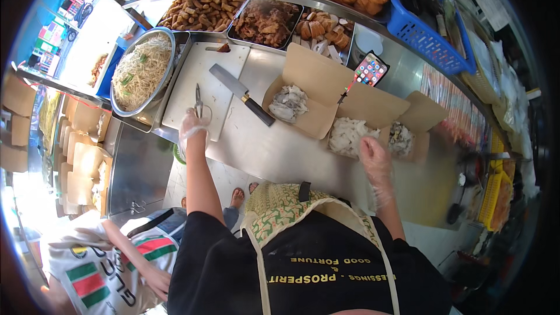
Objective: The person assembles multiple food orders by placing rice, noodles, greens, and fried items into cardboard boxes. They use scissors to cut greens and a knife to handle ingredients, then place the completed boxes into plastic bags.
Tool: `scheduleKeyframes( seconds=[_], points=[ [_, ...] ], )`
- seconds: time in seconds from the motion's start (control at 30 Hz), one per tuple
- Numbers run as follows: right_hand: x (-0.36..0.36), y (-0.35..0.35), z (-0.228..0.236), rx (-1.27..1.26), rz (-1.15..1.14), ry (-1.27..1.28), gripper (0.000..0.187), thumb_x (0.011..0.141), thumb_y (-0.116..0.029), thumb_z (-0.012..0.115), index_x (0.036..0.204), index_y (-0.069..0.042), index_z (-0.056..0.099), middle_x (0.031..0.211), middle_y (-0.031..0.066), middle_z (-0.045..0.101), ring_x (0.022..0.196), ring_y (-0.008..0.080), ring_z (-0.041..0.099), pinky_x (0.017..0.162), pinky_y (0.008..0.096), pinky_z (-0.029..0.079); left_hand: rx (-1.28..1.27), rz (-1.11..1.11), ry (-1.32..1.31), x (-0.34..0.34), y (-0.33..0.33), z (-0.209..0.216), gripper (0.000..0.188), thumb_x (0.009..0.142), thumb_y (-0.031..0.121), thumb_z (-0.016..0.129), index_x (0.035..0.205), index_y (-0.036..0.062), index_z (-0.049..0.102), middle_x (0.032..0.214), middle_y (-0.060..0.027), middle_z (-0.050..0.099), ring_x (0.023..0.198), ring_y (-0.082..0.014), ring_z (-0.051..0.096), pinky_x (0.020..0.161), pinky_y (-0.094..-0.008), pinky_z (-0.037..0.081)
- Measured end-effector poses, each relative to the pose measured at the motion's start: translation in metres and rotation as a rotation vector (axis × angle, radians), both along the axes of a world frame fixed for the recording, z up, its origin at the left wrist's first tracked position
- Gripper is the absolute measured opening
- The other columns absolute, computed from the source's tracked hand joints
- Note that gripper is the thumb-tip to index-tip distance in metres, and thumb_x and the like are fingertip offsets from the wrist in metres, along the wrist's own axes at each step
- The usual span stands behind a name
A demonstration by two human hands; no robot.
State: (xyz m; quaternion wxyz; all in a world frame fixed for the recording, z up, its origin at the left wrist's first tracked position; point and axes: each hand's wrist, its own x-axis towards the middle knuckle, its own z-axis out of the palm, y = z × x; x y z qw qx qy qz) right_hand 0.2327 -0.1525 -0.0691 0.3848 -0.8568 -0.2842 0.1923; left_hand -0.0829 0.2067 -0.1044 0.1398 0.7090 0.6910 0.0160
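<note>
My left hand (pixel 195 125), in a clear plastic glove, is closed around the handles of a pair of scissors (pixel 198 94). Their blades point away from me over a white cutting board (pixel 186 76). A cleaver with a black handle (pixel 256 109) lies partly on the board's right edge. My right hand (pixel 375 156), also gloved, is curled closed beside an open brown box of white flat noodles (pixel 349 135); whatever its fingers hold is hidden. Left of that stands another open box with greyish-white food (pixel 289 104). A third box with grey-white pieces (pixel 401 139) sits just beyond my right hand.
A big metal bowl of thin noodles (pixel 170 76) stands left of the board. Behind are trays of fried rolls (pixel 204 13) and dark fried pieces (pixel 265 22). A phone (pixel 371 69) and blue basket (pixel 434 46) are at the back right. Another person (pixel 116 262) is at my left.
</note>
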Motion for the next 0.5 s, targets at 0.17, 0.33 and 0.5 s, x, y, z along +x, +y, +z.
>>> scheduleKeyframes(
  seconds=[0.17, 0.33, 0.5],
  points=[
    [-0.003, 0.004, 0.004, 0.059, 0.056, -0.153, 0.018, 0.092, -0.017, 0.063, 0.105, -0.005, 0.067, 0.093, 0.0143, 0.067, 0.085, 0.0306, 0.065, 0.075, 0.0378, 0.05, 0.258, -0.103, -0.054, 0.031, 0.009, -0.011, 0.039, 0.095, 0.031, 0.053, 0.128, 0.01, 0.055, 0.107, -0.0185, 0.069, 0.101, -0.0381, 0.065, 0.088, -0.0462, 0.05],
    [-0.008, 0.006, 0.01, 0.041, 0.021, -0.116, 0.018, 0.093, -0.02, 0.061, 0.103, -0.006, 0.066, 0.096, 0.0144, 0.067, 0.089, 0.0345, 0.063, 0.078, 0.0402, 0.05, -0.052, -0.499, -0.257, 0.098, -0.032, -0.048, 0.037, 0.098, 0.037, 0.049, 0.131, 0.0216, 0.055, 0.115, -0.02, 0.066, 0.107, -0.0388, 0.063, 0.093, -0.0467, 0.049],
    [-0.002, -0.013, 0.007, 0.089, -0.017, -0.036, 0.019, 0.093, -0.021, 0.061, 0.102, -0.006, 0.066, 0.096, 0.0143, 0.067, 0.087, 0.0341, 0.063, 0.078, 0.0391, 0.05, -0.153, -0.482, -0.035, 0.113, -0.03, -0.064, 0.037, 0.095, 0.04, 0.049, 0.117, 0.0151, 0.063, 0.106, -0.02, 0.069, 0.102, -0.0395, 0.065, 0.088, -0.0478, 0.05]
  ],
)
